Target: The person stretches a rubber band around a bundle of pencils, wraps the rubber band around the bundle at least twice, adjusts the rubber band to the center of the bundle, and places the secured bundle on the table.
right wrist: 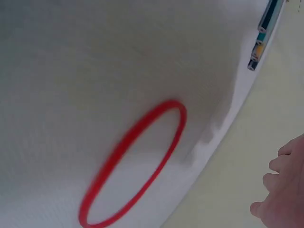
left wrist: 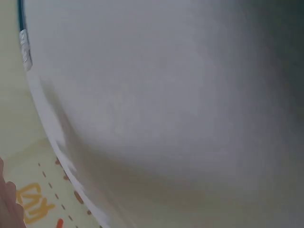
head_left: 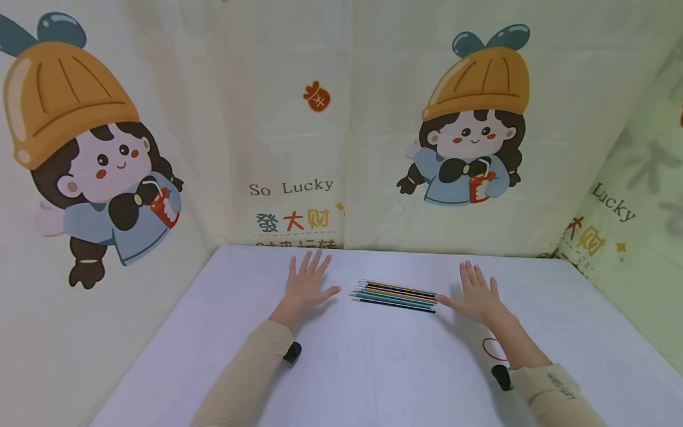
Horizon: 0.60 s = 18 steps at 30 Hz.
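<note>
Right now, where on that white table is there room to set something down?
The white table is bare between the sleeves, in front of the pencils, and beyond them up to the patterned cloth. It's crowded between the left hand and right hand, around those pencils, and at the red ring by the right forearm.

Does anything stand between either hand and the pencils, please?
Nothing visible does. The pencils lie between the left hand and the right hand; the red rubber band lies by the right wrist, outside both paths.
</note>
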Each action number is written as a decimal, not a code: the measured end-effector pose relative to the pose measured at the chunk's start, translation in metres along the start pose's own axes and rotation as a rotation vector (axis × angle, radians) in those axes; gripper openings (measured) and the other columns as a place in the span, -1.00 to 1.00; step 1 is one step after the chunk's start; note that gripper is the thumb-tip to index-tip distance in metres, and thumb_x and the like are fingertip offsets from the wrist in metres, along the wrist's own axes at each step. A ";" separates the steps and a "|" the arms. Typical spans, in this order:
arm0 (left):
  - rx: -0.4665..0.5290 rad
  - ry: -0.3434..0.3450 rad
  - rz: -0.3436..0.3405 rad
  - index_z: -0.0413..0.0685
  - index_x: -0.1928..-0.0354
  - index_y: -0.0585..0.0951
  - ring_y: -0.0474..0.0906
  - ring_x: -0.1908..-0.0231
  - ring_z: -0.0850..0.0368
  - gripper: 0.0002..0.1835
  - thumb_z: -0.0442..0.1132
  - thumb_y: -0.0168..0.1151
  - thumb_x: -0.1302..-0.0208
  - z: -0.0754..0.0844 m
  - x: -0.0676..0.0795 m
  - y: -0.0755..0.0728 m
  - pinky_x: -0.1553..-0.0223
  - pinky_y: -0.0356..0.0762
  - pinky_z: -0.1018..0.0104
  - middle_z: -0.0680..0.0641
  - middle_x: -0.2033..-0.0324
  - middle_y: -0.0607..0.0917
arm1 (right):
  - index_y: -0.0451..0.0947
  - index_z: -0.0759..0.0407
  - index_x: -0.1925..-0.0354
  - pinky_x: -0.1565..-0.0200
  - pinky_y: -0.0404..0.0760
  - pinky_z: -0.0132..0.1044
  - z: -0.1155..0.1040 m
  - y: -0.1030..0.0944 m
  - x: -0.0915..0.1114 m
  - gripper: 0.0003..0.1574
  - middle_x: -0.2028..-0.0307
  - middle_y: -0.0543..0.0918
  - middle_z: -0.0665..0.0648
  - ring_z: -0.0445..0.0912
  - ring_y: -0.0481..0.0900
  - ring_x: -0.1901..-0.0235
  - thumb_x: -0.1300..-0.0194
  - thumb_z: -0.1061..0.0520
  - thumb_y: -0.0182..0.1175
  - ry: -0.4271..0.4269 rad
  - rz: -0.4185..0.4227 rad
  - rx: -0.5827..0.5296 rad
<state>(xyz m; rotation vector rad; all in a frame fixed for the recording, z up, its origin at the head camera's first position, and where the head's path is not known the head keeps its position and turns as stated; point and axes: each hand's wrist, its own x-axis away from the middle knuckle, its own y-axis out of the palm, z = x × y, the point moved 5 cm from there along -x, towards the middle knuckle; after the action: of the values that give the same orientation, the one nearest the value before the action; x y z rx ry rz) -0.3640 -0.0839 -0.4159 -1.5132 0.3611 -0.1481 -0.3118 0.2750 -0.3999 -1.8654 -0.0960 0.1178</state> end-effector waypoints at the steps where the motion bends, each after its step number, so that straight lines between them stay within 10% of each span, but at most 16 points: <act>1: -0.007 0.016 -0.006 0.18 -0.41 -0.07 -0.27 -0.38 -0.06 -0.10 0.43 -0.18 -0.11 0.004 -0.002 0.001 -0.23 -0.41 -0.17 -0.03 -0.40 -0.12 | -0.32 0.49 -0.32 -0.16 -0.43 0.28 -0.001 0.004 0.000 0.38 -0.33 -0.25 0.48 0.32 -0.35 -0.31 -0.05 -0.49 -0.01 0.007 -0.010 0.004; 18: -0.088 0.027 -0.198 0.13 -0.41 -0.08 -0.28 -0.38 0.04 0.04 0.56 -0.22 0.04 0.048 -0.015 0.016 -0.28 -0.43 -0.05 0.02 -0.40 -0.13 | -0.19 0.58 -0.28 -0.17 -0.28 0.29 -0.016 0.042 0.004 0.37 -0.31 -0.16 0.53 0.35 -0.20 -0.30 -0.06 -0.53 -0.08 0.040 -0.184 0.060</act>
<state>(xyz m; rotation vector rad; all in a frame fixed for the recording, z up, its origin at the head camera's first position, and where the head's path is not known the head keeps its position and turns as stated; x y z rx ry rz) -0.3644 -0.0331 -0.4293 -1.6339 0.2412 -0.3133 -0.3060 0.2478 -0.4349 -1.7887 -0.2333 -0.0432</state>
